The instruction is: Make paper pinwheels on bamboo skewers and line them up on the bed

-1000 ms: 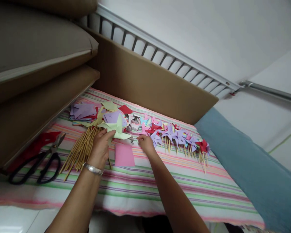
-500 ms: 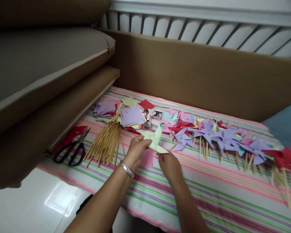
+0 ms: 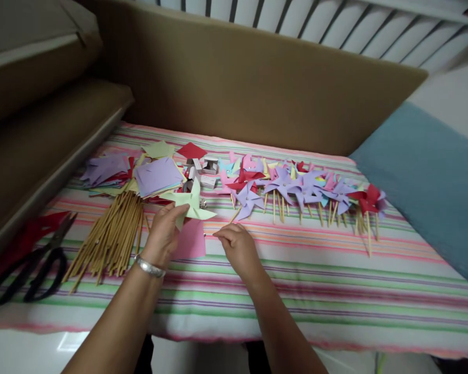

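My left hand [image 3: 163, 234] grips a pale green paper pinwheel [image 3: 195, 203] by one side, thumb on top, its blades folded to the middle. Just right of it, my right hand [image 3: 236, 241] is closed in a pinch on a thin pin [image 3: 207, 235] with a small head, pointing left, apart from the pinwheel. A pink paper square [image 3: 191, 241] lies flat below the pinwheel. Behind the pinwheel's right blade sits a small heap of shiny metal bits [image 3: 203, 203], too small to make out.
Left lie wooden sticks [image 3: 109, 234], black-handled scissors [image 3: 42, 265], red paper [image 3: 27, 236] and stacks of coloured paper squares [image 3: 159, 176]. Small white boxes [image 3: 208, 179] stand behind. Finished pinwheels on sticks [image 3: 308, 187] line the right. Brown boards [image 3: 257, 88] edge the striped cloth [image 3: 315, 291].
The view has swung right and down. My right hand has come away from the pinwheel and now sits apart from it with the pin. My left hand still holds the pinwheel.
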`<state>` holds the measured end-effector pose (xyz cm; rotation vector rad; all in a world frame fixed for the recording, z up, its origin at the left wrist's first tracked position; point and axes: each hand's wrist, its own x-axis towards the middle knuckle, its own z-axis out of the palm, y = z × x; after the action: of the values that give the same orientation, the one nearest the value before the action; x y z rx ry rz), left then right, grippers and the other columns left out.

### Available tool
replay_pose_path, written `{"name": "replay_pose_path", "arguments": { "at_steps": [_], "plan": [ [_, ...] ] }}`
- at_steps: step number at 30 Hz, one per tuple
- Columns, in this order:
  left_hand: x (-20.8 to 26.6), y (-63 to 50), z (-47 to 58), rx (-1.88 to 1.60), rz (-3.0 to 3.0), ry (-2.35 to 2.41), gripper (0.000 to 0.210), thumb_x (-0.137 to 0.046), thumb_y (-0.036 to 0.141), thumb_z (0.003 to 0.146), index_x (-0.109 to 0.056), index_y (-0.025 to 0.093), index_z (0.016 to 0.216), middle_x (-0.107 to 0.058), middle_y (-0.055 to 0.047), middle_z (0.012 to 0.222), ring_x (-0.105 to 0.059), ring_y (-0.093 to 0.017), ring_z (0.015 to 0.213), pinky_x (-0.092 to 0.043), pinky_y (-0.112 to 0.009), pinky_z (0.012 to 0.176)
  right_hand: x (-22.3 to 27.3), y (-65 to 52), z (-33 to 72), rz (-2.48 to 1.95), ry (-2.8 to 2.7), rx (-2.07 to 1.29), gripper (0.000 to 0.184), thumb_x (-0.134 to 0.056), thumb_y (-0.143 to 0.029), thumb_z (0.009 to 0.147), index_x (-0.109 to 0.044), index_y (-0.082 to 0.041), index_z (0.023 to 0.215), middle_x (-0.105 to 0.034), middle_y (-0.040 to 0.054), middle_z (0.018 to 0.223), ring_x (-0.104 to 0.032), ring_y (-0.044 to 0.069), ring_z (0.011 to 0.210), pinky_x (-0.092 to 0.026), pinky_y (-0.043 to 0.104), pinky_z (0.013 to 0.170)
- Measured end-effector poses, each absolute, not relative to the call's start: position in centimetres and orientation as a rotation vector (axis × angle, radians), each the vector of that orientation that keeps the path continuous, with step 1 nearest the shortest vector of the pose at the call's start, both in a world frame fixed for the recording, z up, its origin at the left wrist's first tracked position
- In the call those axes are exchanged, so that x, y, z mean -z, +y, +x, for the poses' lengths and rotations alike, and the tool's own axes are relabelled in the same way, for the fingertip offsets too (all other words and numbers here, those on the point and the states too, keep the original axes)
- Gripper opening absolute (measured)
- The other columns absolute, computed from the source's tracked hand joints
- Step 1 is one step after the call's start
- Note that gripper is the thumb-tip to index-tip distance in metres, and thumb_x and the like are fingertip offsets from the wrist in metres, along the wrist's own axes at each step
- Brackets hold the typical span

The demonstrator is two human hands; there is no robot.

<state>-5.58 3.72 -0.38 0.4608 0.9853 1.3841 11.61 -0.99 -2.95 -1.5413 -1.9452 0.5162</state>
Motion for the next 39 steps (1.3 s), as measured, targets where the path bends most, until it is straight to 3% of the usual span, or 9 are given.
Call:
{"name": "replay_pose_path", "arguments": {
  "at_steps": [10, 17, 26, 34, 39],
  "plan": [
    [0.2, 3.4, -5.3, -1.385, 0.445, 0.975, 0.022, -0.076, 0.016, 0.051, -0.065, 0.012, 0.069, -0.067, 0.001, 0.065, -0.059, -0.010, 0.059, -0.044, -0.022, 0.061, 3.7, -0.6, 9.5, -1.569, -2.100, -0.407, 0.023, -0.057, -0.011, 0.078, -0.070, -0.022, 0.095, -0.065, 0.0052, 0.087, -0.052, 0.020, 0.087, -0.042, 0.032, 0.080],
    [0.3, 3.5, -6.1, -1.392, 0.432, 0.958, 0.019, -0.075, 0.015, 0.054, -0.063, 0.014, 0.069, -0.068, 0.001, 0.068, -0.060, -0.012, 0.061, -0.045, -0.024, 0.063, 3.6, 0.1, 8.2, -1.775, -2.116, -0.361, 0.014, -0.056, -0.018, 0.080, -0.070, -0.022, 0.079, -0.063, 0.0052, 0.082, -0.051, 0.021, 0.086, -0.039, 0.030, 0.075],
    [-0.3, 3.0, -6.9, -1.395, 0.427, 0.997, 0.023, -0.074, 0.015, 0.054, -0.064, 0.013, 0.075, -0.067, 0.001, 0.068, -0.059, -0.011, 0.061, -0.045, -0.023, 0.063, 3.9, 0.1, 7.7, -1.760, -2.144, -0.298, 0.014, -0.057, -0.021, 0.078, -0.066, -0.023, 0.089, -0.062, 0.0042, 0.087, -0.050, 0.021, 0.087, -0.037, 0.030, 0.074],
    [-0.4, 2.7, -8.0, -1.420, 0.469, 1.063, 0.024, -0.075, 0.016, 0.050, -0.064, 0.013, 0.071, -0.067, 0.000, 0.068, -0.060, -0.012, 0.061, -0.046, -0.023, 0.063, 3.1, 0.2, 7.9, -1.789, -2.034, -0.440, 0.015, -0.053, -0.012, 0.075, -0.064, -0.019, 0.068, -0.063, 0.0046, 0.078, -0.053, 0.019, 0.080, -0.037, 0.028, 0.072],
    [-0.1, 3.0, -7.5, -1.426, 0.475, 1.023, 0.024, -0.075, 0.016, 0.051, -0.066, 0.013, 0.073, -0.069, -0.002, 0.071, -0.061, -0.013, 0.066, -0.046, -0.024, 0.065, 2.1, -0.8, 10.6, -1.812, -1.832, -0.639, 0.019, -0.045, -0.009, 0.070, -0.057, -0.020, 0.060, -0.061, -0.0010, 0.062, -0.055, 0.013, 0.061, -0.039, 0.022, 0.057]
  ]
}}
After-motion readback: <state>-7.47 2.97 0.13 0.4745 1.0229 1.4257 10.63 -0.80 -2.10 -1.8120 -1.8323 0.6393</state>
